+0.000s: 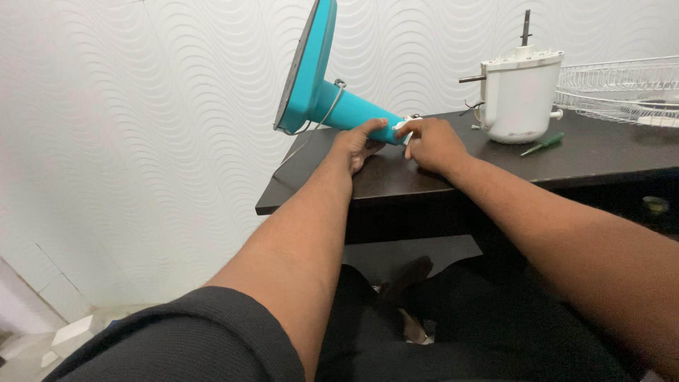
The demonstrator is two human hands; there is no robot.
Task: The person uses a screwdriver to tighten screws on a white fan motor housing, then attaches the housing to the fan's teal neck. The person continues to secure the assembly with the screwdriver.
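Note:
A teal fan base [311, 78] with a round foot and a tapered neck lies tipped on its side on the dark table [495, 166]. My left hand [357, 141] grips the narrow end of the neck from below. Just to its right, my right hand [433, 145] pinches a small white part [404, 126] at the neck's tip. A thin grey cord [332, 106] loops around the neck and trails down the table's left side.
A white fan motor housing [520, 95] with a metal shaft stands at the table's back right. A green-handled screwdriver [543, 144] lies beside it. A white wire fan guard [619, 88] rests at the far right. A wavy-patterned wall rises behind.

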